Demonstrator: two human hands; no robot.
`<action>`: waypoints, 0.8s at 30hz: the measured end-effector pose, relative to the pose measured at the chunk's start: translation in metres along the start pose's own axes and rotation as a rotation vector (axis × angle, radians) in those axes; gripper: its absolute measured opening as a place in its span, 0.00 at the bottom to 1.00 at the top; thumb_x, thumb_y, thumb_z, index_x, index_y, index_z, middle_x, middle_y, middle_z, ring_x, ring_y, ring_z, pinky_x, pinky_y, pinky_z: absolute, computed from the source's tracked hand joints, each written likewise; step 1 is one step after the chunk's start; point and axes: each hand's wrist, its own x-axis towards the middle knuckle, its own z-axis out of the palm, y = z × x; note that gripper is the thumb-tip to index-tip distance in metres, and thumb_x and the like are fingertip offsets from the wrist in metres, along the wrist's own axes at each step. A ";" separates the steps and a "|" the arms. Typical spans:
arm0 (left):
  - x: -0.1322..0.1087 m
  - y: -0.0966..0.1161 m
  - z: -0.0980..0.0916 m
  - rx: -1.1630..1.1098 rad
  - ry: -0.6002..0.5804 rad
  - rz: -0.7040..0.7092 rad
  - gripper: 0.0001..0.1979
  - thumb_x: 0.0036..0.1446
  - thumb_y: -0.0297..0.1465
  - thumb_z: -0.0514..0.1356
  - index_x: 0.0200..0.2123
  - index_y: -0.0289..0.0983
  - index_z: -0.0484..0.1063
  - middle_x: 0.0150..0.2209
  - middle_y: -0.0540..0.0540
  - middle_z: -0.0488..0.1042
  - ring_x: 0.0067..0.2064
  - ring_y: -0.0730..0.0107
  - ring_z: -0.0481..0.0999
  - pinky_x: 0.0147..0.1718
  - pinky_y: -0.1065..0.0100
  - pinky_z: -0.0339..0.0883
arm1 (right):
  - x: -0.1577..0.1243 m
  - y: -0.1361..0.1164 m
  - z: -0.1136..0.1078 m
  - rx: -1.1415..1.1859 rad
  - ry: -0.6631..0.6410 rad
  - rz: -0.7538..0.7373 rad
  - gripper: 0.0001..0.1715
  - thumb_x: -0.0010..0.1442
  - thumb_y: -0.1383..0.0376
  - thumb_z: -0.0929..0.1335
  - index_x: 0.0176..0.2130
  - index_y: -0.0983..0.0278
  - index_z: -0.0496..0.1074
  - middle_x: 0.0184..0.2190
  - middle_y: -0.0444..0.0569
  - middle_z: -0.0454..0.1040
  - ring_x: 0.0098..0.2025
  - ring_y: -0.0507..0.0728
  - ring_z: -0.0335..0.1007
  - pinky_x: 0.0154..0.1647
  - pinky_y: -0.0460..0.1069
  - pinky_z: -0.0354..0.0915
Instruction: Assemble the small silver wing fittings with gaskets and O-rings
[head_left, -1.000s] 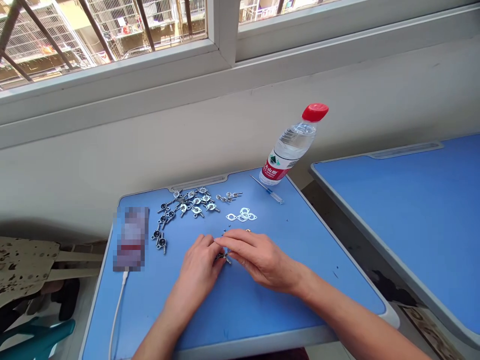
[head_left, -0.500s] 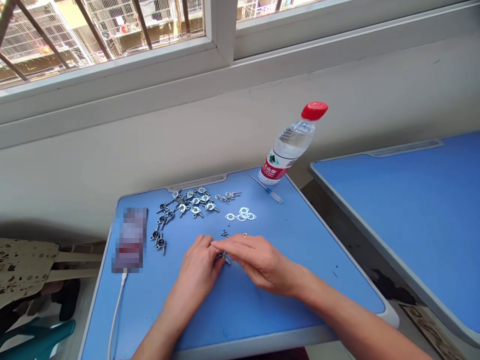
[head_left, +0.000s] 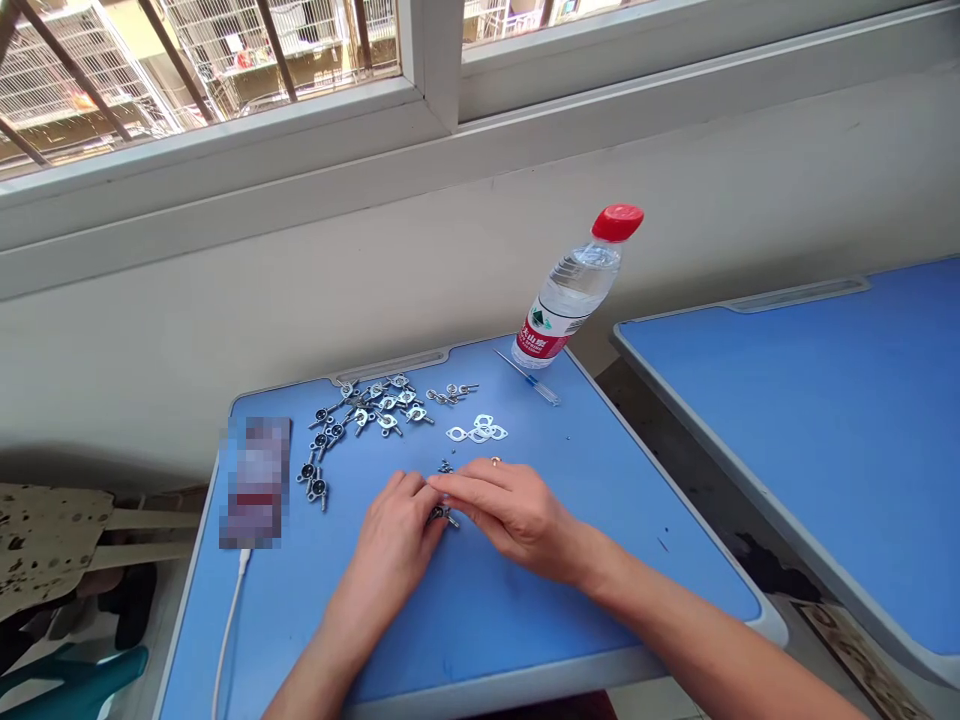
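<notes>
Head view: your left hand (head_left: 394, 535) and right hand (head_left: 517, 515) stay pinched together on a small metal part (head_left: 443, 515) in the middle of the desk (head_left: 465, 630). Nothing has shifted this past second, so the fiddly fitting continues.

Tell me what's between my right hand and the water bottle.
Head view: flat silver plates lie just past the right hand, which touches a small metal part, then a thin clear stick by the water bottle.
</notes>
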 end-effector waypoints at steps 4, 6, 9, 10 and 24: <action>0.000 0.001 -0.002 0.009 -0.011 -0.004 0.05 0.62 0.24 0.58 0.37 0.38 0.72 0.39 0.46 0.74 0.43 0.58 0.73 0.46 0.56 0.69 | 0.002 0.001 -0.001 -0.020 -0.001 0.008 0.15 0.69 0.69 0.61 0.53 0.66 0.68 0.36 0.53 0.78 0.35 0.55 0.74 0.32 0.48 0.71; -0.001 0.001 -0.002 -0.009 -0.003 0.003 0.06 0.62 0.24 0.58 0.39 0.39 0.72 0.42 0.45 0.75 0.44 0.58 0.73 0.45 0.57 0.69 | 0.004 0.000 -0.004 0.074 -0.076 0.021 0.20 0.70 0.71 0.58 0.59 0.67 0.64 0.42 0.56 0.77 0.42 0.56 0.74 0.38 0.49 0.72; -0.001 0.001 -0.001 0.000 0.006 0.004 0.06 0.61 0.23 0.58 0.39 0.39 0.72 0.40 0.46 0.75 0.42 0.58 0.73 0.44 0.57 0.69 | 0.004 -0.001 -0.005 0.126 -0.120 0.009 0.24 0.69 0.74 0.56 0.61 0.65 0.62 0.41 0.53 0.77 0.41 0.55 0.74 0.37 0.48 0.71; -0.001 0.000 -0.001 0.012 0.008 0.003 0.05 0.61 0.23 0.58 0.38 0.38 0.72 0.38 0.46 0.74 0.41 0.59 0.73 0.43 0.57 0.69 | 0.003 -0.001 -0.004 0.105 -0.103 0.003 0.22 0.69 0.74 0.57 0.59 0.65 0.64 0.38 0.52 0.77 0.38 0.54 0.73 0.35 0.48 0.70; 0.000 0.000 0.001 0.092 0.027 0.007 0.08 0.62 0.22 0.55 0.31 0.38 0.69 0.33 0.48 0.70 0.37 0.61 0.69 0.35 0.64 0.65 | 0.002 -0.004 0.005 0.219 -0.105 0.074 0.10 0.67 0.72 0.60 0.43 0.65 0.70 0.34 0.51 0.75 0.35 0.54 0.71 0.34 0.47 0.69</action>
